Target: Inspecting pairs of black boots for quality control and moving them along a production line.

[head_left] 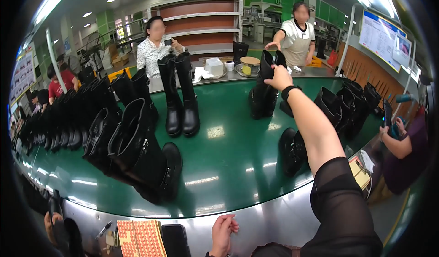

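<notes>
My right arm stretches across the green table. My right hand [280,79] is closed on the upper shaft of a pair of tall black boots [260,102] standing upright at the far side. Part of my grip is hidden by the hand itself. My left hand [223,233] is at the near metal edge with its fingers curled in and nothing visible in them. Beside it lie a dark phone [175,239] and a sheet of round red stickers [141,238]. Close to the boot tops, a co-worker's hand [273,45] reaches out.
Black boots [145,158] stand at left front, another pair [182,113] at far centre. Many more crowd both sides, including one boot [291,151] under my right forearm. Across the table are two people, a round tin [250,66] and shelves [196,17]. Other people work at both sides.
</notes>
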A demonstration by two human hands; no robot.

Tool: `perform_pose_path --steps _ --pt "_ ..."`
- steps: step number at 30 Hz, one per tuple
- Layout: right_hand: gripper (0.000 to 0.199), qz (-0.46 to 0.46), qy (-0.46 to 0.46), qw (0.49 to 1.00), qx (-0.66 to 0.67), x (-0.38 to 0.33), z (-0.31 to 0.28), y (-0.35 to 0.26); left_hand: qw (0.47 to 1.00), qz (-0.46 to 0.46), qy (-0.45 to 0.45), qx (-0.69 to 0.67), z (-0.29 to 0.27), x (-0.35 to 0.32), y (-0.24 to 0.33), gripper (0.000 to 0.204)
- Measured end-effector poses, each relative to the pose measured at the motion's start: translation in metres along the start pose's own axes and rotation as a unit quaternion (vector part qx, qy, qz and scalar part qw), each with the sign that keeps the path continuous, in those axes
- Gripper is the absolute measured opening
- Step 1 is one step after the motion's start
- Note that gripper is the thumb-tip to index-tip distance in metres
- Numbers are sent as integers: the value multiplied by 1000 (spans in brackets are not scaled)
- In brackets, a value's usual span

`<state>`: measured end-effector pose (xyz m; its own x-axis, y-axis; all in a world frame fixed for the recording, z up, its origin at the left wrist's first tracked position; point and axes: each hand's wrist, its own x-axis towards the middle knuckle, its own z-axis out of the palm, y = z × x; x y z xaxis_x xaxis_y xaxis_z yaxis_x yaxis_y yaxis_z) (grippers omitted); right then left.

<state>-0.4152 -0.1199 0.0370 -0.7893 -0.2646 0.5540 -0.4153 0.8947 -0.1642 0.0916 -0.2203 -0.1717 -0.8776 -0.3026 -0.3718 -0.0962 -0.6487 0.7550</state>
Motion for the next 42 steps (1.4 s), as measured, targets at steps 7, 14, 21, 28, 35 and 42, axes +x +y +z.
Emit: perform_pose_path --steps 7,14,21,28,35,42 --pt "67 55 43 997 -31 33 -43 19 1000 18 0 25 -4 -4 -3 20" --pt "22 -195 22 966 168 -33 -143 -34 999 8 -49 19 -3 4 -3 20" --pt "23 -525 -194 822 105 -260 -269 -64 996 44 -61 44 -6 12 0 20" --pt "32 -371 -340 857 110 -381 -320 24 995 58 -57 50 -11 17 -6 18" --pt "29 -172 -330 924 84 -479 -251 122 984 56 -19 169 30 -7 1 19" --pt "31 -17 -270 946 178 -524 -178 170 928 193 -171 270 154 -51 56 19"
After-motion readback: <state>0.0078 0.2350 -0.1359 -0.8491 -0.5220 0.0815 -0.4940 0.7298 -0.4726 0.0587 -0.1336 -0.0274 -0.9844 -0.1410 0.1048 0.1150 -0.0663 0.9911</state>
